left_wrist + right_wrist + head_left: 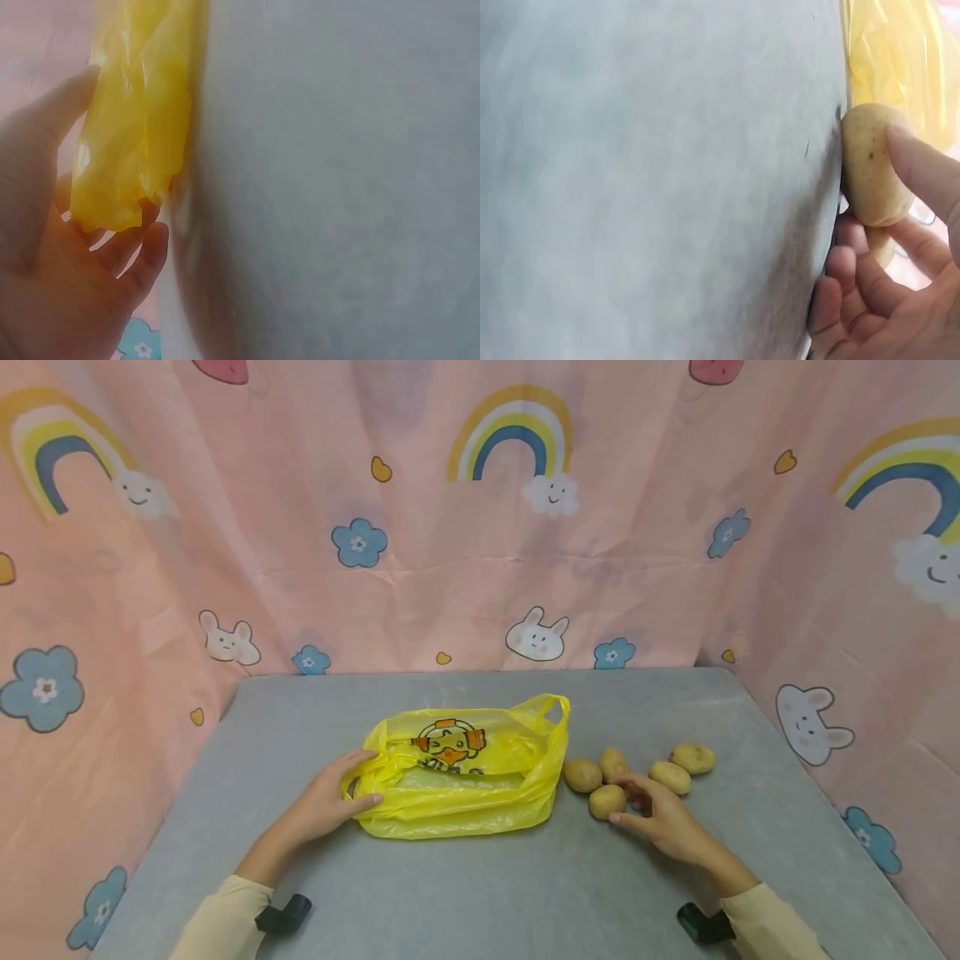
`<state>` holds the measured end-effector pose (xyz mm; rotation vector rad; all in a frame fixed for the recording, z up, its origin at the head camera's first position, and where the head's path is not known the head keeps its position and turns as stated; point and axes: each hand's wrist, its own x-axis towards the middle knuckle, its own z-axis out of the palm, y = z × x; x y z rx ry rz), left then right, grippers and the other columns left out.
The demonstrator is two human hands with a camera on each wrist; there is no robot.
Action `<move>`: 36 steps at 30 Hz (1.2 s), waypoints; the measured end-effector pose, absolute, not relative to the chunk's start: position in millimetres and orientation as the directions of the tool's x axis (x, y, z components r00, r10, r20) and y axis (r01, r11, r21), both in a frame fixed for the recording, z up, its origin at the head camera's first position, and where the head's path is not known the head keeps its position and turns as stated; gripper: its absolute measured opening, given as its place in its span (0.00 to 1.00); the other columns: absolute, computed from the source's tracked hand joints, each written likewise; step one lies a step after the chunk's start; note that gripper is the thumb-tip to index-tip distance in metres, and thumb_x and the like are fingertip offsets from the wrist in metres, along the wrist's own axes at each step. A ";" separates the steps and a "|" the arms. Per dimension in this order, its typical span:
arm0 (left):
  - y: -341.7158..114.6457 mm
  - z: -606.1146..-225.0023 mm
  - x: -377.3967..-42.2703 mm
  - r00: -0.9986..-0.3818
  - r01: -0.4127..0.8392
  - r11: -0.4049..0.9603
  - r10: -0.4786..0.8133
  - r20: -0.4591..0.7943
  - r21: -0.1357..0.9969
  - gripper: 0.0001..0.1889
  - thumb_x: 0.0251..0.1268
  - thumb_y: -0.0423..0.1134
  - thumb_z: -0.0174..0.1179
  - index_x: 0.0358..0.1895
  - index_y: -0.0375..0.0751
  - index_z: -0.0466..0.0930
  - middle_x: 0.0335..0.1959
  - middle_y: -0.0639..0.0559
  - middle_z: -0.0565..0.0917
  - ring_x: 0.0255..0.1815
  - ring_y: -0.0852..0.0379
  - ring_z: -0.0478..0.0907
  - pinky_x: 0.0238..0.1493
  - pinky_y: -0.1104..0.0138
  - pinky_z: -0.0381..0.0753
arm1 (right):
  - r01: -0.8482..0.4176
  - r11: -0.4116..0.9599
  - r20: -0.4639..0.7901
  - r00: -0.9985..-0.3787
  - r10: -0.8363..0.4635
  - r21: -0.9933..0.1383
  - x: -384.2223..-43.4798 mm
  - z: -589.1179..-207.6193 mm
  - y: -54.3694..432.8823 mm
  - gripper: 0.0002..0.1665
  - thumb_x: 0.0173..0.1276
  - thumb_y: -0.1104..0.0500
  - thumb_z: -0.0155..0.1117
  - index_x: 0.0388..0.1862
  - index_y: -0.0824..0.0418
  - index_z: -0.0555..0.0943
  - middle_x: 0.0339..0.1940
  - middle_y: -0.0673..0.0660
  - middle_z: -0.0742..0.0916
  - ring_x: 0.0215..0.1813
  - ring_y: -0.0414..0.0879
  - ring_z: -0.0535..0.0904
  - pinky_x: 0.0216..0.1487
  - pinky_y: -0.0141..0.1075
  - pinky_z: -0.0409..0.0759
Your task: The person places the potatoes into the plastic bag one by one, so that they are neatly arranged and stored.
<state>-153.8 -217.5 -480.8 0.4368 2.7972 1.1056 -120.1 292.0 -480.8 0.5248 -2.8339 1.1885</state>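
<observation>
A yellow plastic bag [457, 814] with a printed duck lies on its side on the table, its mouth spread and one handle loop at its right end. My left hand [327, 795] holds the bag's left end, thumb in front and fingers behind, as the left wrist view also shows. Right of the bag, my right hand [667, 821] grips the nearest potato [871, 161] between thumb and fingers; it rests low at the table surface. Two potatoes [582, 775] sit just behind it, close to the bag. Another two potatoes [670, 777] lie farther right, beyond the hand.
The grey table [480, 902] reaches back to a pink patterned curtain [465, 610], which also hangs along both sides. Dark devices [285, 914] are strapped at both wrists, by the cream sleeves.
</observation>
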 end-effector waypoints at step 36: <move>-217.4 -480.5 -151.9 -0.956 0.220 0.690 0.295 0.010 0.690 0.39 0.63 0.52 0.69 0.75 0.42 0.66 0.76 0.37 0.68 0.77 0.32 0.62 0.74 0.35 0.61 | -0.323 0.675 -0.014 -0.896 -0.443 -0.664 -122.4 -473.3 311.9 0.27 0.72 0.53 0.66 0.66 0.63 0.75 0.46 0.57 0.87 0.26 0.32 0.74 0.27 0.30 0.75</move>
